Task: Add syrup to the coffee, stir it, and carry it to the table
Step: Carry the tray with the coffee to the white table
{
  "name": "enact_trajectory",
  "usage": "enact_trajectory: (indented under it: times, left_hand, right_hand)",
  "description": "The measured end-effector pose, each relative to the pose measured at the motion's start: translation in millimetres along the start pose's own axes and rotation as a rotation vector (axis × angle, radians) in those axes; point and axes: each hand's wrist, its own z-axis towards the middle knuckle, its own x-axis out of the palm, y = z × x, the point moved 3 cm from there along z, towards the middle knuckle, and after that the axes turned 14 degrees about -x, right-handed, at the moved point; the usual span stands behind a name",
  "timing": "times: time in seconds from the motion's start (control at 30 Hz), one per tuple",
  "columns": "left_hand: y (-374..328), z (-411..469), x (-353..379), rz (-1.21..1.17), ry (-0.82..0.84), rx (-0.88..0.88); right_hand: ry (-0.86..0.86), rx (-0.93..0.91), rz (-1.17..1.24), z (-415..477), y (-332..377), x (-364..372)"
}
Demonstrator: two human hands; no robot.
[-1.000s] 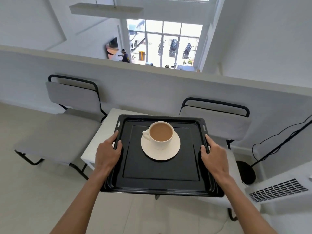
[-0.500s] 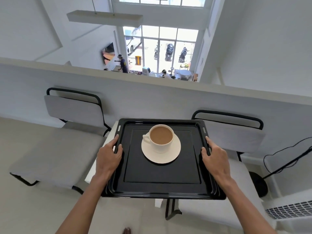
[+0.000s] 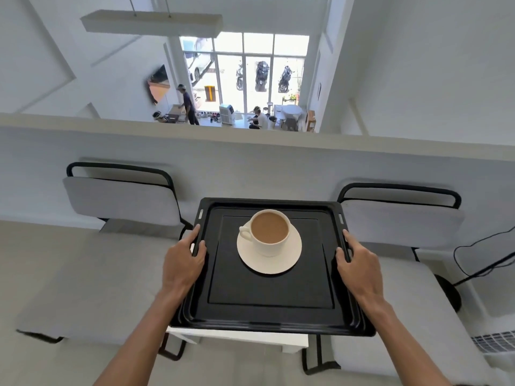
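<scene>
A white cup point(image 3: 269, 232) full of light brown coffee stands on a white saucer point(image 3: 289, 260), toward the far half of a black tray point(image 3: 267, 313). My left hand point(image 3: 182, 264) grips the tray's left rim and my right hand point(image 3: 359, 264) grips its right rim. The tray hovers level over a small white table point(image 3: 239, 337), which it hides almost fully; only the table's near edge shows below the tray.
A grey cushioned chair point(image 3: 117, 207) with a black frame stands left of the table, another chair point(image 3: 401, 218) right. A low white wall point(image 3: 250, 157) runs behind them, with a lower floor beyond. A black cable and lamp base point(image 3: 451, 296) sit far right, beside a white vent unit point(image 3: 493, 341).
I have come closer to the table: the tray with the cup now covers nearly all of it, and both chairs appear larger and spread farther apart. My grip is unchanged.
</scene>
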Motion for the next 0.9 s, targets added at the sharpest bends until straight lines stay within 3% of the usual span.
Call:
enact_trajectory:
  times: [0.5, 0.9]
  left_hand:
    - [71, 104, 61, 0.012, -0.010, -0.004]
    - [159, 184, 149, -0.008, 0.044, -0.109]
  right_hand:
    - [0.025, 0.039, 0.039, 46, -21, 126]
    - [0.002, 0.164, 0.036, 45, -67, 265]
